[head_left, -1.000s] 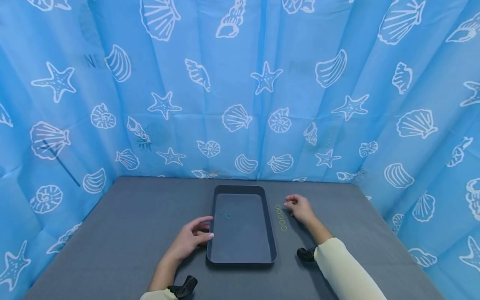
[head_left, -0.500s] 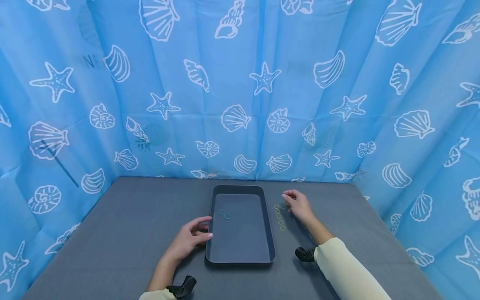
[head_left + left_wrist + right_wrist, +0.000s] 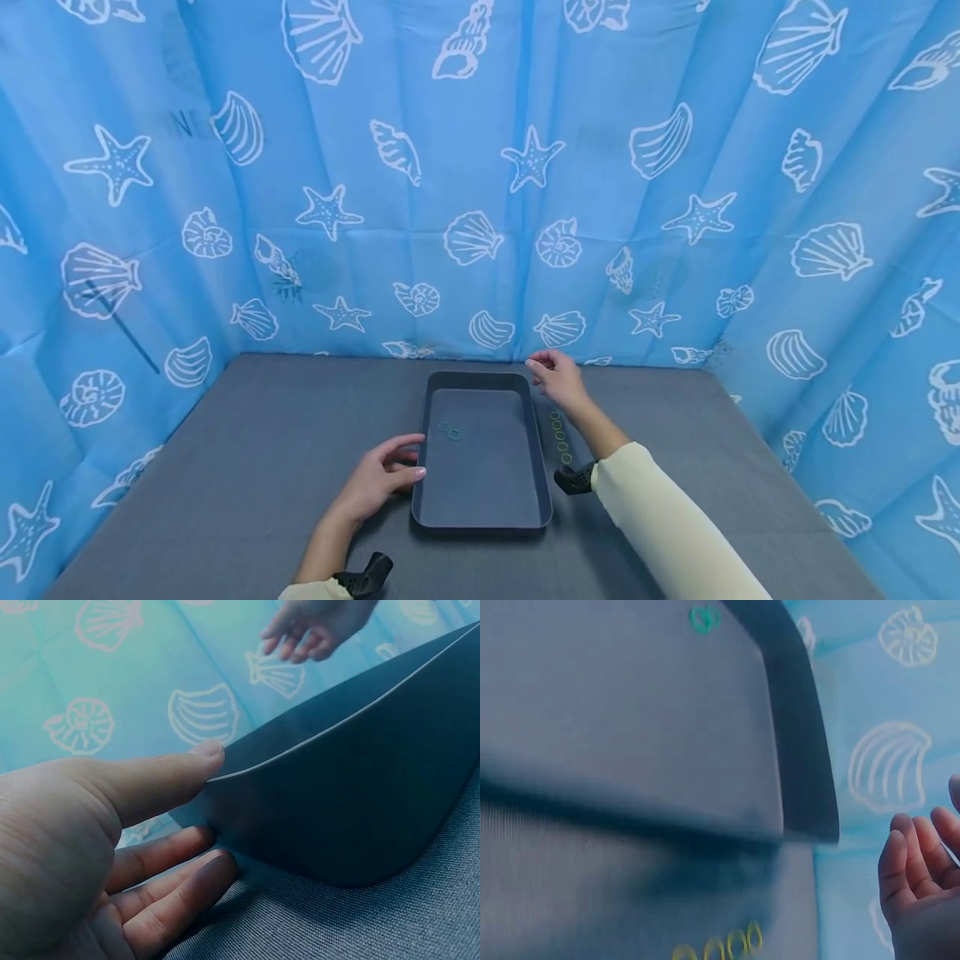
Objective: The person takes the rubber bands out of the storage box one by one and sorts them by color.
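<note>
My left hand (image 3: 378,475) lies at the left wall of a dark grey rectangular tray (image 3: 480,527). In the left wrist view its thumb (image 3: 169,776) touches the rim at a corner, and the fingers rest by the outer wall. Inside the tray, toward the upper left, lie two small green rings (image 3: 453,434), thin like rubber bands. My right hand (image 3: 561,382) hovers just beyond the tray's far right corner, thumb and fingers bent toward each other. Whether anything is between its fingertips is too small to see. Several thin yellow rings (image 3: 562,447) lie in a row right of the tray.
The table is covered with grey cloth (image 3: 315,400). Behind and on both sides hangs a blue curtain (image 3: 480,167) with white shells and starfish. Each wrist wears a black band-like device (image 3: 575,479).
My right hand has lifted away from the yellow rings and moved left and farther back, to the tray's far right corner. The left hand keeps its place at the tray.
</note>
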`<state>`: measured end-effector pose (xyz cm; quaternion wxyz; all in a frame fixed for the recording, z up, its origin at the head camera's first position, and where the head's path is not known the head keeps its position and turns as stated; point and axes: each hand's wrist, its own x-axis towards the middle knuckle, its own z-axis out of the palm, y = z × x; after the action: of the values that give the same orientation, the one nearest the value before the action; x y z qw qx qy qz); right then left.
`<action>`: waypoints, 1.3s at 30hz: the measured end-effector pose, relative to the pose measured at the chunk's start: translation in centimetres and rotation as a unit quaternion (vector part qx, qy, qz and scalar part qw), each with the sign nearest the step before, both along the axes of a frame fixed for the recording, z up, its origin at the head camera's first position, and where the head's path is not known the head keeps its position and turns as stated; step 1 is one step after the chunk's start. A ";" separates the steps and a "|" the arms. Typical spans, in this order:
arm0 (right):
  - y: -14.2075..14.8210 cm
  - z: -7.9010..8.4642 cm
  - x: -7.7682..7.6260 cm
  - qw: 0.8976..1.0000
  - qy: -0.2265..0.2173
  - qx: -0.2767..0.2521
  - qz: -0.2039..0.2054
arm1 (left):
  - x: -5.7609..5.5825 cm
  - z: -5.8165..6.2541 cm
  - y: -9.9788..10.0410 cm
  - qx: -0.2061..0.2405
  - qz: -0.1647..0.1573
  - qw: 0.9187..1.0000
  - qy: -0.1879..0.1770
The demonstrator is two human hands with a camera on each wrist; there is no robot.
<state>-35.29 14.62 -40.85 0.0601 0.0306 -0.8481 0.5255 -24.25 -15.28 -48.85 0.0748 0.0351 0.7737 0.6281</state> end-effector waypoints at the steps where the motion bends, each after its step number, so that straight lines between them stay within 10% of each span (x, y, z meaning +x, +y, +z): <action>1: -0.5 0.0 -0.1 1.000 0.003 -0.004 0.000 | 0.0 -0.1 0.0 0.000 0.001 1.000 0.000; 14: -4.7 -1.9 0.7 0.998 -0.010 -0.041 0.050 | -0.3 -0.5 0.0 -0.004 0.002 1.000 -0.003; 21: -5.7 -2.8 1.3 0.985 -0.049 -0.011 0.165 | -0.1 -0.3 0.0 -0.005 0.005 1.000 -0.002; 39: -7.5 -4.6 1.3 0.949 -0.087 0.134 0.271 | -0.2 -0.1 -0.3 -0.003 -0.006 1.000 0.000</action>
<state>-34.03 7.13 -45.45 -0.1629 0.2215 -0.8723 0.4044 -24.45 -15.61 -48.92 0.0786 0.0400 0.7755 0.6252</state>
